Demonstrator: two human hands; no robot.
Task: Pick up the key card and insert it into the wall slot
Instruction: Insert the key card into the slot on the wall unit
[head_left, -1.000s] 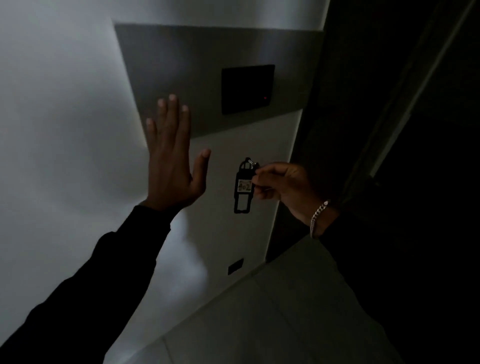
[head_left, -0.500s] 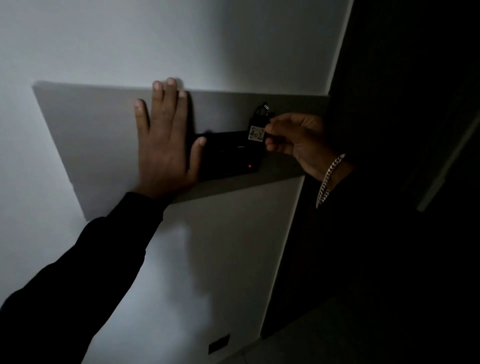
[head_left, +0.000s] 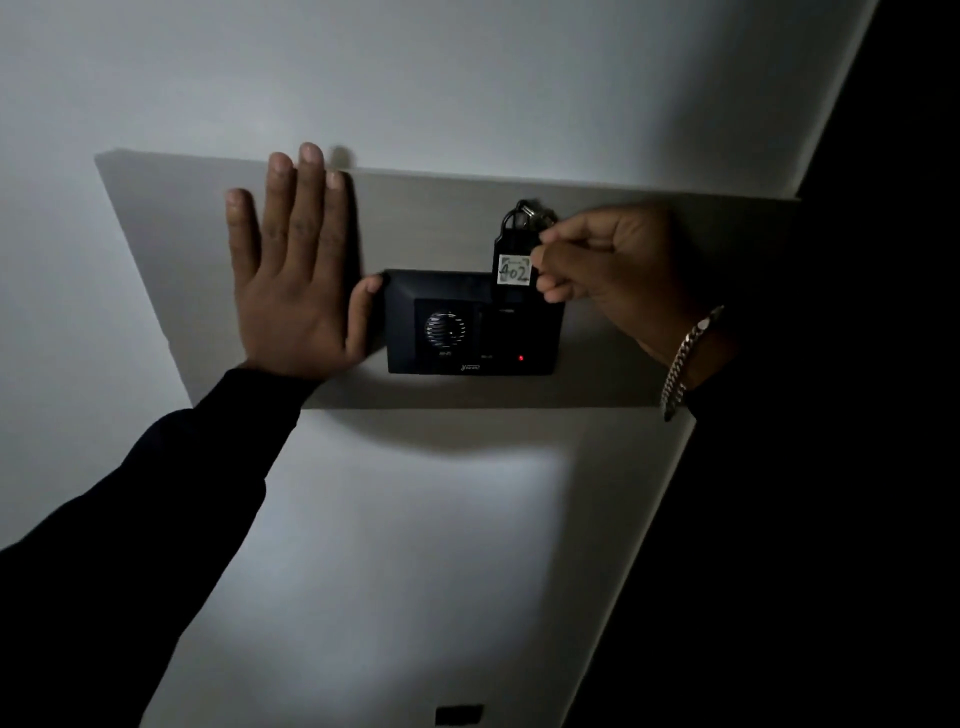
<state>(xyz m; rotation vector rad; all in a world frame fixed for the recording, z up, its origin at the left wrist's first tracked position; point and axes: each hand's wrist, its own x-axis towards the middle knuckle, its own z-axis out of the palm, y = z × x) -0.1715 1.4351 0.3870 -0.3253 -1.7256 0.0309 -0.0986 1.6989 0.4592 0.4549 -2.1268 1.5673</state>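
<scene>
The key card is a black tag with a metal ring on top and a white label reading 402. My right hand pinches it by its right edge. Its lower end meets the top right of the black wall unit, which has a round grille on the left and a small red light at the lower right. The slot itself is too dark to make out. My left hand lies flat and open on the grey panel just left of the unit, thumb touching the unit's corner.
The grey panel is set into a white wall. A small dark outlet sits low on the wall. The right side of the view is dark, past the wall's edge. A chain bracelet hangs on my right wrist.
My right hand has carried the key card up from below the panel to the top of the wall unit. My left hand moved onto the panel and now rests flat beside the unit.
</scene>
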